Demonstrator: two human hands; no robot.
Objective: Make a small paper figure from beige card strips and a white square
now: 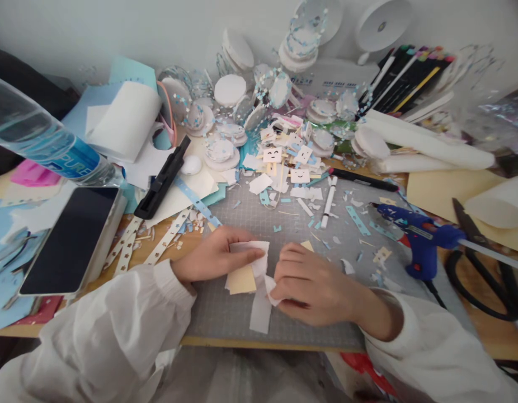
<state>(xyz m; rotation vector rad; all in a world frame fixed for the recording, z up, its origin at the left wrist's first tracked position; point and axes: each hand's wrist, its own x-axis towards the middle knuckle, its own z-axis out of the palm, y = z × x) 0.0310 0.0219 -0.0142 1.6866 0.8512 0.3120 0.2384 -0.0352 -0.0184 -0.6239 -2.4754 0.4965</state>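
My left hand (223,254) is closed around a piece of white paper (259,249), its thumb pressing on top. A small cream paper piece (242,280) shows below that thumb, against the white paper. Just to the right, my right hand (309,285) is closed, with its fingertips pinching a thin white paper strip (261,310) that hangs down toward the table's front edge. The two hands are close together above the grey cutting mat (225,324). Whether the strip joins the white paper in my left hand I cannot tell.
Small paper faces (300,176) are heaped at the back, among paper scraps. A blue glue gun (427,238) and black scissors (481,280) lie at right. On the left are a phone (72,240), a water bottle (66,151) and a black stapler-like tool (162,179).
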